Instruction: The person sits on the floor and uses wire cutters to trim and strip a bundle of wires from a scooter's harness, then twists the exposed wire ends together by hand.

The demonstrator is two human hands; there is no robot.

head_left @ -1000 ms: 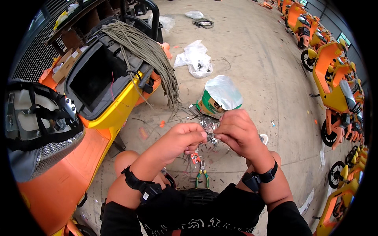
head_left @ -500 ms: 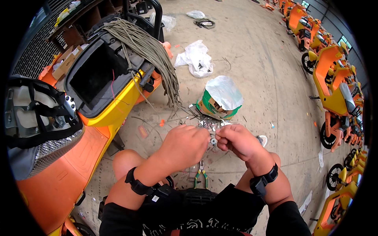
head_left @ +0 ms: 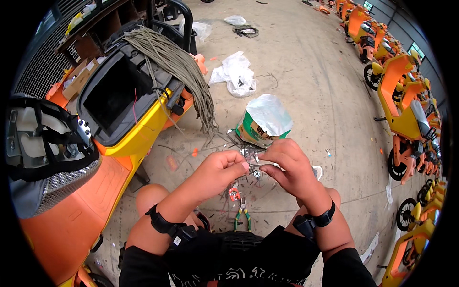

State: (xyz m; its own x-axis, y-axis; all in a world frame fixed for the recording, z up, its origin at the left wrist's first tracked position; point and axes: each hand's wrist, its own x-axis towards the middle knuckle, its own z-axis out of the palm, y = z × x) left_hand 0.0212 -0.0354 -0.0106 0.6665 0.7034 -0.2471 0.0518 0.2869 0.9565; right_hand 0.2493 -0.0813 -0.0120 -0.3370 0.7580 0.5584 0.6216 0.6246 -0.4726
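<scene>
My left hand [head_left: 221, 173] is closed in a pinch, its thumb tip pressed on a thin, wire-like piece [head_left: 253, 165] too small to make out fully. Facing it, my right hand [head_left: 289, 168] has its thumb and fingers parted at the far end of that piece. A small round metal ring like a bearing [head_left: 257, 174] shows just below the gap between the hands. Green-and-yellow-handled pliers [head_left: 243, 216] lie with jaws pointing away, between my knees. A small orange-red packet [head_left: 234, 193] lies under my left hand.
Beyond my hands stands an open green bag [head_left: 253, 134] with a white lining, cut wire bits around it. At left is a yellow-orange scooter [head_left: 79, 191] carrying a coil of grey cable [head_left: 174, 60]. Clear plastic bags [head_left: 235, 74] lie farther off. Rows of scooters [head_left: 399, 91] line the right.
My hands have drawn slightly apart. The right thumb and fingers have opened from a closed curl, and the left thumb now shows. The orange-red packet has come into sight.
</scene>
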